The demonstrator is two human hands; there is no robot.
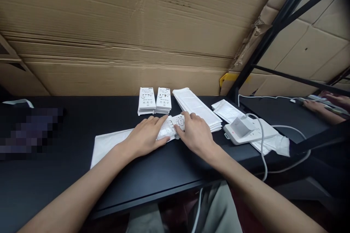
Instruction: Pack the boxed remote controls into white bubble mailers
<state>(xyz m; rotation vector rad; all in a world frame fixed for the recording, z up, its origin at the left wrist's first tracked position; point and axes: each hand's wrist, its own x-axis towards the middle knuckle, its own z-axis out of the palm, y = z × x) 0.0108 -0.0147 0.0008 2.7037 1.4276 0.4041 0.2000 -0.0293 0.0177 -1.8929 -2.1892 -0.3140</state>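
Observation:
A long white bag (105,145) lies slantwise on the black table. My left hand (146,134) is closed over its right end, thumb and forefinger gripping near the mouth. My right hand (197,134) pinches a small white box (179,121) with a line-drawn cartoon print. The box's left end meets the bag's mouth between my hands; how far it sits inside is hidden by my fingers. Just behind stand two short stacks of similar white boxes, a left stack (147,100) and a right stack (163,100).
A pile of flat white bags (198,109) lies behind my right hand. Further right, a white power strip (266,131) with a plugged-in charger (240,127) rests on more white bags (226,110). Cardboard (123,43) walls the back. Another person's hand (314,106) shows beyond the black frame.

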